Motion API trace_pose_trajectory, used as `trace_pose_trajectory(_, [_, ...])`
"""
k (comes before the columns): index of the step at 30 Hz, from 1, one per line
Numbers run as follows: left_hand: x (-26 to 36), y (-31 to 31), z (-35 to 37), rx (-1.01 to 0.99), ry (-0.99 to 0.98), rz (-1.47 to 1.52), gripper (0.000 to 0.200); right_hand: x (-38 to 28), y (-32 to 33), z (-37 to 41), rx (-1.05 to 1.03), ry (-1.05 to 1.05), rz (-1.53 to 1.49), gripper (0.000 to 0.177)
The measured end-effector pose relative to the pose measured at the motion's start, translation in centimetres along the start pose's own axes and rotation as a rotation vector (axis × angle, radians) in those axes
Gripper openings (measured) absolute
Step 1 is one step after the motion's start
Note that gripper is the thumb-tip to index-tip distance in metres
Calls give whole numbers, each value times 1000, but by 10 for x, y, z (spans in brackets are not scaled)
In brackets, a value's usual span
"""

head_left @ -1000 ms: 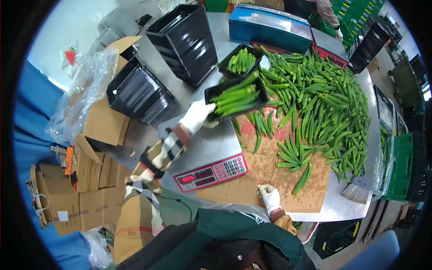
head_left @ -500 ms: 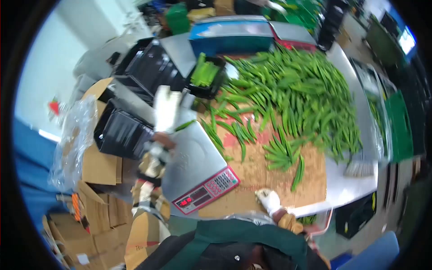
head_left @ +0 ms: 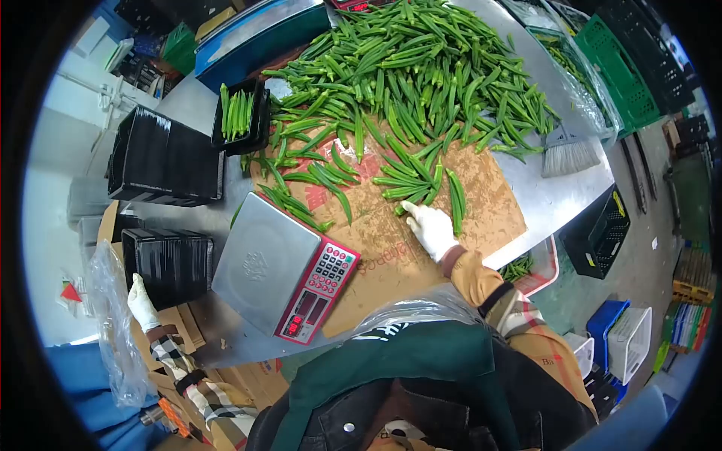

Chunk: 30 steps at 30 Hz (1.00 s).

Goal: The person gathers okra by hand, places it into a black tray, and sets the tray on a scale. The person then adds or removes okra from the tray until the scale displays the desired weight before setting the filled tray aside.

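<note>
My left hand, in a white glove, is at the near left corner of a shorter stack of black trays. Its thumb is stretched up and its fingers look extended. My right hand, gloved too, reaches over the cardboard sheet with fingers outstretched. Those fingertips are right at the stem ends of a small group of okra. Between my hands sits a silver scale with a red keypad panel and lit red digits. Beyond it, a black tray holds okra laid side by side.
A large okra heap covers the back of the metal table. At left stands a taller stack of black trays. A blue box-like machine is behind. A brush lies at right, near a green crate.
My left hand has moved from near the taller tray stack to the shorter one. My right hand has gone from the cardboard's near edge to the okra group. The view has shifted too.
</note>
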State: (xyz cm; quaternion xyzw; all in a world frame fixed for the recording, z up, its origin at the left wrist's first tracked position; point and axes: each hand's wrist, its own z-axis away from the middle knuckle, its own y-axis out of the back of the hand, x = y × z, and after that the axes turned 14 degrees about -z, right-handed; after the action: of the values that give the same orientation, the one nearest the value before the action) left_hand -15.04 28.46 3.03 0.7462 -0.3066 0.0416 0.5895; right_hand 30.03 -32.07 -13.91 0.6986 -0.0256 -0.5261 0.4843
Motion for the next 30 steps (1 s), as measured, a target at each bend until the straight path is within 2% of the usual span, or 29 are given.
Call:
trace_pose_trajectory(2, [6,0,-6,73,57,-144,57,13,-10,-20,-38,103,188,35])
trace_pose_trajectory(3, [14,1,-8,110,85,-216,57,17,-16,-27,-39,75,140,31])
trace_pose_trajectory(4, [21,0,-11,292,183,-299,56,20,-24,-33,-39,46,91,28])
trace_pose_trajectory(5, [46,10,-2,430,260,-170,49,22,-28,-35,-42,16,42,26])
trace_pose_trajectory(6, [45,12,-2,549,269,-85,43,20,-21,-33,-41,244,142,24])
trace_pose_trajectory(7, [43,14,-1,668,279,1,37,17,-14,-29,8,263,81,25])
trace_pose_trajectory(9, [86,7,37,804,-5,-201,22,-7,14,-18,102,307,-41,27])
trace_pose_trajectory(11, [160,-26,111,625,-322,-216,11,-25,55,7,243,301,-75,31])
trace_pose_trajectory(12, [211,-31,158,428,-416,-66,9,-21,73,23,276,229,-128,31])
trace_pose_trajectory(13, [207,-48,185,260,-481,-114,11,-15,93,39,343,209,-88,30])
trace_pose_trajectory(15, [217,-56,228,-312,-627,-317,15,30,121,78,382,26,-42,29])
trace_pose_trajectory(17, [210,-71,262,-207,-823,-165,16,119,137,127,216,-212,87,40])
trace_pose_trajectory(18, [230,-58,261,-327,-825,-216,23,113,152,134,69,-593,254,50])
trace_pose_trajectory(21, [290,-48,262,-230,-595,26,31,119,145,133,245,-447,33,58])
trace_pose_trajectory(22, [307,-50,256,-260,-630,64,37,112,139,116,178,-471,-30,60])
trace_pose_trajectory(23, [334,-53,252,-294,-662,43,32,110,120,103,295,-368,-289,61])
trace_pose_trajectory(24, [362,-62,254,-303,-688,83,33,110,101,86,323,-261,-264,62])
trace_pose_trajectory(25, [390,-78,259,-390,-610,209,33,93,94,65,276,-256,-153,67])
trace_pose_trajectory(26, [423,-91,268,-432,-603,251,33,85,79,50,319,-212,-134,75])
trace_pose_trajectory(27, [438,-124,277,-419,-649,307,35,78,68,34,297,-237,-112,79])
trace_pose_trajectory(29, [457,-195,295,-504,-833,252,39,53,68,5,144,-430,-23,78])
trace_pose_trajectory(30, [464,-229,305,-521,-837,231,44,56,65,1,155,-440,-46,74])
